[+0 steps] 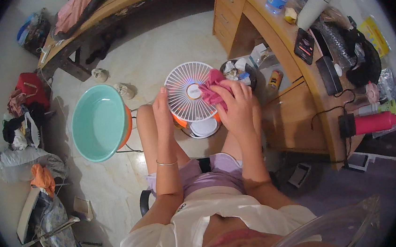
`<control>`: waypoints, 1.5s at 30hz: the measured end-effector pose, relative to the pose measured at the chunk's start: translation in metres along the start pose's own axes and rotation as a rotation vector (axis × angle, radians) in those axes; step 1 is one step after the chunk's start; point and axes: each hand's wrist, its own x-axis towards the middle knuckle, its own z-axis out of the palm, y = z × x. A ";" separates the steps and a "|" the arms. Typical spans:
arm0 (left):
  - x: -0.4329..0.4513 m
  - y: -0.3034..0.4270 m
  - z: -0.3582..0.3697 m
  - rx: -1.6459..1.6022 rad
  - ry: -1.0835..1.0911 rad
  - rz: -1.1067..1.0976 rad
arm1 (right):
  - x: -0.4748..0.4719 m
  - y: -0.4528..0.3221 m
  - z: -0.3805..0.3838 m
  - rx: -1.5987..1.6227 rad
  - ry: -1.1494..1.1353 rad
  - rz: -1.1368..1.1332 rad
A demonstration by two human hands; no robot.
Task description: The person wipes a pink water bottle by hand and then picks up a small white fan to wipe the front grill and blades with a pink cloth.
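Note:
A round white plastic fan grille (187,105), with thin radial ribs and a round hub, is in front of me above my knees. My left hand (162,107) grips its left rim, thumb or finger along the edge. With my right hand (233,101) I hold a crumpled pink cloth (212,87) against the right side of the grille. Below the grille show an orange part and a white oval base (203,127); how they join the grille is hidden. To the left stands a teal plastic basin (101,123) on something orange.
A wooden desk (284,42) curves along the right, bearing a phone (305,46), bottles and cables. A bin (254,72) with crumpled tissues stands beyond my right hand, near a yellow can (275,79). Shoes (124,90) lie behind the basin. Bags and clothes (32,92) line the left wall.

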 end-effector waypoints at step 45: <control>-0.012 0.015 0.002 0.127 0.006 -0.019 | 0.037 0.003 0.025 -0.076 0.041 -0.377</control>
